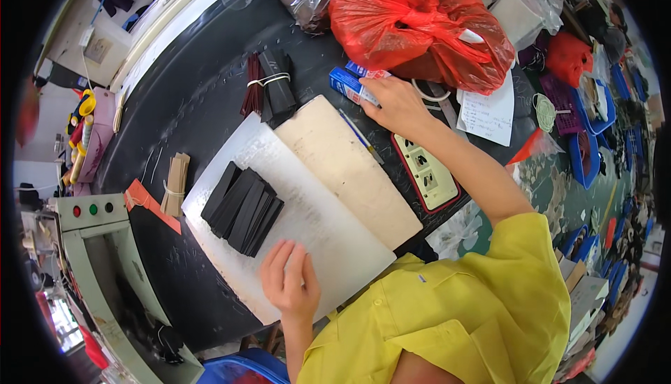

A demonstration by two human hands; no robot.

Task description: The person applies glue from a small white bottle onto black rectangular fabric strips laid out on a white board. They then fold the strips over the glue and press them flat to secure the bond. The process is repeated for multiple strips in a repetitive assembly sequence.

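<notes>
At twelve o'clock, the right hand [397, 104], fingers closed around an oblong blue-and-white cardboard box [343, 85], should grip squarely; the left hand [291, 280], seven o'clock, hangs half-open, empty.

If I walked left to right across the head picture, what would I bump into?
Thread cones → tan strips → black strips → left hand → blue box → power strip → paper → cord coil.

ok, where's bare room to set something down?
Black tabletop between the tan bundle and the tied dark bundles; cream board between the pale sheet and the power strip. Crowded around the right hand: blue boxes, red bag, paper.
</notes>
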